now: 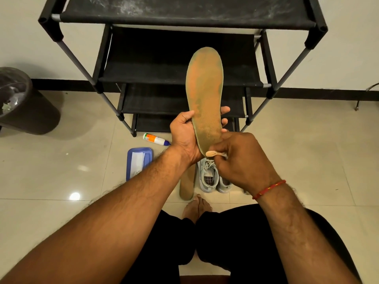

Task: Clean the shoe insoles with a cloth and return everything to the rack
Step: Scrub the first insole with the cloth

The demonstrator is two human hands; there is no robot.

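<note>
Gripping the tan insole [205, 89] low down with the left hand [184, 136], thumb hooked over the near edge, fingers curled round the back and poking out on the far side. Holding it upright, toe end up, in front of the black shoe rack [184, 17], forearm reaching in from the lower left. Pinching a small pale cloth [212, 153] against the heel end with the right hand [244, 160], fingers bunched tight on it, wrist bent inward, red thread bracelet [268, 188] round that wrist.

Down on the tiled floor [61, 181]: pair of grey sneakers [207, 177] right under the hands, second tan insole [186, 185] just beside them below the left wrist, blue tray [129, 165] with something white in it further left, white-and-orange bottle [154, 138] on its side near the rack's foot. Dark bin [24, 103] way off at the far left.
</note>
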